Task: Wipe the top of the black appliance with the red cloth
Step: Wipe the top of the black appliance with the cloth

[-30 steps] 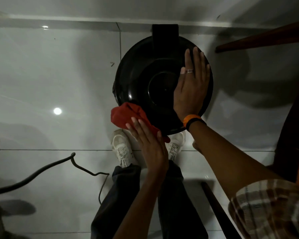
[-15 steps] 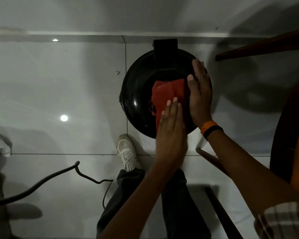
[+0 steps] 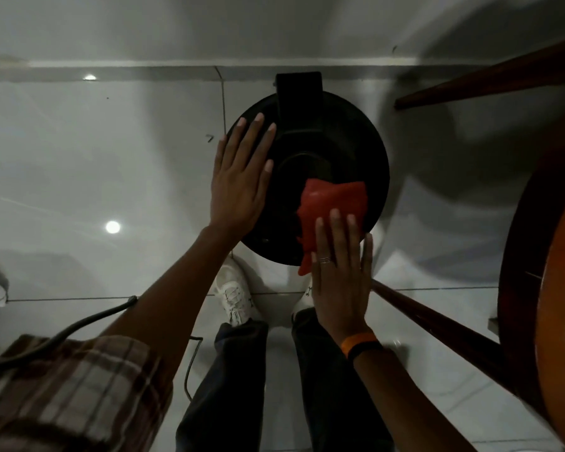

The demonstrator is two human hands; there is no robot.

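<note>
While the round black appliance (image 3: pixel 327 141) stands on the pale tiled floor (image 3: pixel 79 158) by the wall, I press the red cloth (image 3: pixel 333 200) onto its near right top under my flat, spread right hand (image 3: pixel 341 275). My left hand (image 3: pixel 240 181) rests open on its left edge, with a wooden chair (image 3: pixel 535 256) just to the right.
</note>
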